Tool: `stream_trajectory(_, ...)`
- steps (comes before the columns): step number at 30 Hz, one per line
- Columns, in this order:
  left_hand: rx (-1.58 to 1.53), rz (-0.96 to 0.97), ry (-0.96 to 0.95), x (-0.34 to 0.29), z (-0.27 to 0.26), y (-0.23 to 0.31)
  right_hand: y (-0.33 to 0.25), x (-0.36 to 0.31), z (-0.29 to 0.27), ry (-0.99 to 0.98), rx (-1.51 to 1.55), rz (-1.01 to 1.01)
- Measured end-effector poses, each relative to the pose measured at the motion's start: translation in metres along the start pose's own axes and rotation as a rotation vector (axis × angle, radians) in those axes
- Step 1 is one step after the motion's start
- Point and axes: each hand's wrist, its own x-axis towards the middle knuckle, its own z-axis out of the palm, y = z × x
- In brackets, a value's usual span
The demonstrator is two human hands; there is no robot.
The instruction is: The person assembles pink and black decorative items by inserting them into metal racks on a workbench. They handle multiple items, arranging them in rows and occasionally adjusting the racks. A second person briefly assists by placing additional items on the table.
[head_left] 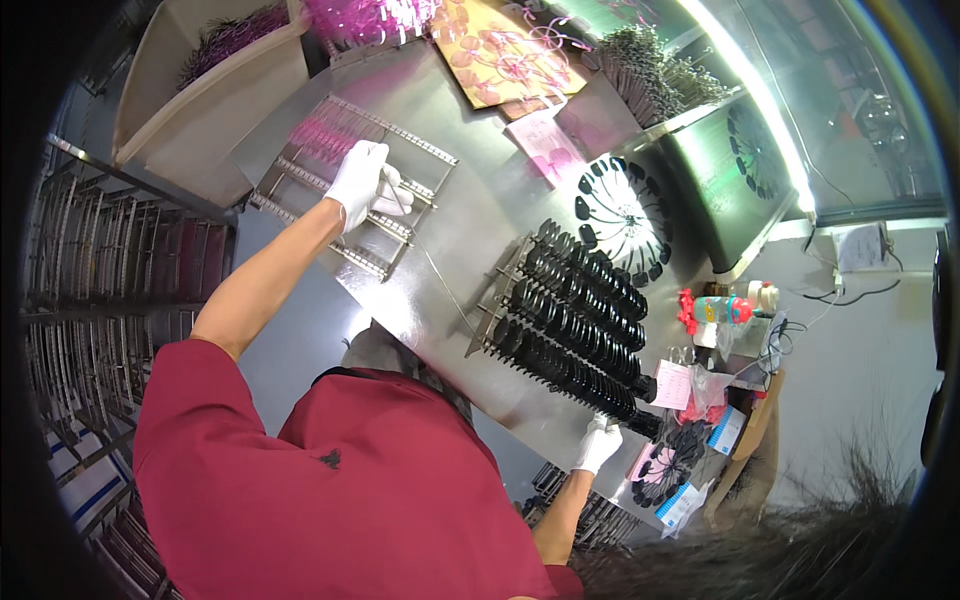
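My left hand [368, 188], in a white glove, is closed over a metal rack [300, 180]. A thin metal rod [392, 188] shows at its curled fingers. Pink pieces [325, 138] hang along the far-left part of that rack. My right hand [598, 446], also gloved in white, is at the near-right end of a second rack [490, 315], which carries several rows of glossy black rounded pieces [570, 345]. Its fingers are bunched against the last pieces of the nearest row; what they grip is too small to make out.
A ring of black pieces [583, 208] lies under the lamp, another [683, 465] at the right. Past the racks are a yellow board [480, 75] with pink pieces and a box edge [690, 115] below bundled metal wires. A beige bin [215, 85] stands far left; bottles [715, 310] stand right.
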Motion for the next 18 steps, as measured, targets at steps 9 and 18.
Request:
stream_trajectory(9, -0.081, -0.035, -0.105, 0.009, -0.013, -0.018, 0.003, 0.02, -0.007, -0.065, 0.081, 0.02)
stream_trajectory(18, -0.14, -0.022, -0.201, 0.006, -0.013, -0.023, 0.002, 0.036, -0.011, -0.081, 0.052, 0.033)
